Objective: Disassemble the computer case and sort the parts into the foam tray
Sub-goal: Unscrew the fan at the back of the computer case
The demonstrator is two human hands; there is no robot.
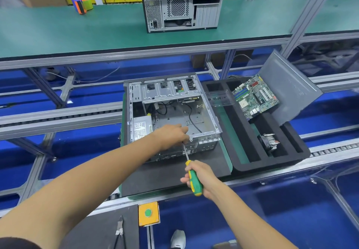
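Bracing open computer case (pixel 171 112), frame centre, on bench (pixel 174 173): stiff sheet metal, heavy-looking, edges likely sharp; best held by rim. Left hand (pixel 172 135) grip curled over near rim. Right hand (pixel 202 178) grip closed round screwdriver (pixel 192 175). Foam tray (pixel 242 159) just right: motherboard (pixel 255 97) fragile, edges only.

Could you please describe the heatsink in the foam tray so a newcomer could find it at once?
Start at the black foam tray right of the open computer case. The heatsink sits in a near slot, a finned metal block, unlike the flat green motherboard farther back.
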